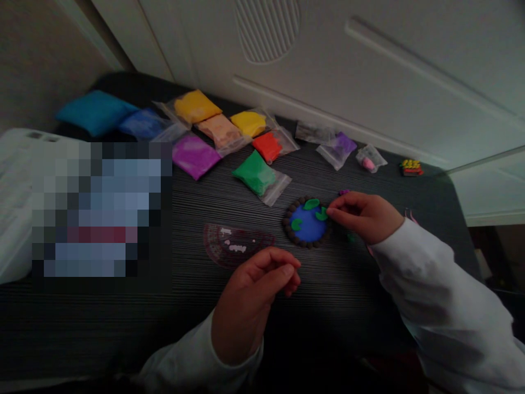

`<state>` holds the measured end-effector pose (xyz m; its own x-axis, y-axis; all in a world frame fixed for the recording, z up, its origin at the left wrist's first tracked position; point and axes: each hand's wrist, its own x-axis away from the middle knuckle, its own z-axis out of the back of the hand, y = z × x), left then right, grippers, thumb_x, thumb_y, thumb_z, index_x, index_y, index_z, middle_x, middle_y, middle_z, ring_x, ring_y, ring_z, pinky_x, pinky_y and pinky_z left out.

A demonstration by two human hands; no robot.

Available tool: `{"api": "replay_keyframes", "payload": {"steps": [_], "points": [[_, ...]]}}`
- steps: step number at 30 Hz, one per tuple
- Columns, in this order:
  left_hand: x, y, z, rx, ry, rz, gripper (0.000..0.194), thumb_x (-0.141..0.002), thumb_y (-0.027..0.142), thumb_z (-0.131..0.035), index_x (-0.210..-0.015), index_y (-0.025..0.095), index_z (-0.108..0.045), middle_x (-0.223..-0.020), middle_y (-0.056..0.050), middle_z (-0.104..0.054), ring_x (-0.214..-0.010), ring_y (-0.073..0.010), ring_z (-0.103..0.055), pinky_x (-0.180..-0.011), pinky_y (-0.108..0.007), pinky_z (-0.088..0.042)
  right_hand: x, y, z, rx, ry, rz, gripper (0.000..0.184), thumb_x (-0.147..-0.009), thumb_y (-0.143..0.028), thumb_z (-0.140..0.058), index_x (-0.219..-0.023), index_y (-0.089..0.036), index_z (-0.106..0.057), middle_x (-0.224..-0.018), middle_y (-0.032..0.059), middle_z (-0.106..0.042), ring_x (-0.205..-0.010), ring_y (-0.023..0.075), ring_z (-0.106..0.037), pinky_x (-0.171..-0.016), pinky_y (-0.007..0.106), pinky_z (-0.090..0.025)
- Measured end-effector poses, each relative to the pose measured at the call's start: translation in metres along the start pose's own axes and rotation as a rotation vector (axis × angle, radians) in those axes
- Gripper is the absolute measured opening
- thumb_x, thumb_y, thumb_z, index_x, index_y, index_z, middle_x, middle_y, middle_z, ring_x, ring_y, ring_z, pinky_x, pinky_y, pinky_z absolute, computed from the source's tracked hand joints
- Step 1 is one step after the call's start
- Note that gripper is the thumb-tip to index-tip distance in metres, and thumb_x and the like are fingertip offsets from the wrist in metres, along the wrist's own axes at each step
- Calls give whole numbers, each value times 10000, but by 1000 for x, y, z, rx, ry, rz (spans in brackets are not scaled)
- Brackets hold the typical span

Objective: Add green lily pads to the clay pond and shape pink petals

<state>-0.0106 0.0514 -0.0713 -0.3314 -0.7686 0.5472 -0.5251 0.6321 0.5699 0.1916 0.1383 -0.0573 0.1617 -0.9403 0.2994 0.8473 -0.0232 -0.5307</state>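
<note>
A small clay pond point(312, 225) lies on the dark table, a blue disc ringed with dark brown balls. On it are several green clay leaves, among them a notched lily pad point(321, 214) at the right rim. My right hand point(367, 214) is closed in a pinch, its fingertips at the edge of that lily pad. My left hand point(262, 290) hovers in front of the pond with thumb and fingers curled together, and nothing shows in them. Beside it lies a clear reddish protractor point(217, 241) with small pale pink bits on it.
Bags of clay line the back, including green point(256, 174), purple point(196, 157), red point(267, 146) and yellow point(197, 106). A small yellow-and-red piece point(411, 167) sits at the far right. On the left are a white container point(24, 219) and a blurred-out patch. A white panel point(328, 82) stands behind.
</note>
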Motion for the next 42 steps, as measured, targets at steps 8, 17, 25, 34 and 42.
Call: {"api": "replay_keyframes", "payload": {"steps": [8, 17, 25, 34, 42], "points": [[1, 1, -2, -4, 18, 7, 38, -676, 153, -562, -691, 142, -595, -582, -1, -560, -562, -99, -481, -541, -235, -349, 0, 2, -1, 7, 11, 34, 238, -695, -405, -543, -741, -187, -628, -557, -9, -537, -508, 111, -474, -462, 240, -339], [2, 1, 1, -15, -4, 3, 50, -702, 153, -546, -705, 151, -595, -600, 4, -556, -578, -94, -475, -559, -231, -349, 2, 0, -1, 17, -6, 48, 240, -703, -400, -536, -742, -183, -629, -532, -12, -540, -482, 105, -475, -438, 233, -324], [1, 1, -1, -23, -1, 5, 42, -688, 159, -556, -703, 145, -592, -589, 1, -557, -569, -100, -476, -555, -238, -346, 3, -2, -1, 60, 11, 52, 228, -699, -393, -539, -733, -187, -630, -532, -17, -528, -484, 102, -466, -450, 233, -324], [3, 4, -3, -21, 14, 6, 46, -686, 143, -548, -702, 144, -591, -590, -1, -555, -568, -102, -475, -551, -238, -345, 5, -6, -2, 114, 27, 41, 213, -695, -386, -540, -705, -189, -623, -527, -15, -526, -489, 104, -464, -460, 236, -325], [3, 3, -2, -20, 5, 9, 50, -698, 149, -541, -704, 147, -591, -594, 2, -554, -572, -100, -473, -553, -235, -344, 10, -10, 1, 188, 117, 100, 151, -708, -336, -531, -701, -195, -585, -548, -20, -506, -502, 105, -460, -472, 235, -325]]}}
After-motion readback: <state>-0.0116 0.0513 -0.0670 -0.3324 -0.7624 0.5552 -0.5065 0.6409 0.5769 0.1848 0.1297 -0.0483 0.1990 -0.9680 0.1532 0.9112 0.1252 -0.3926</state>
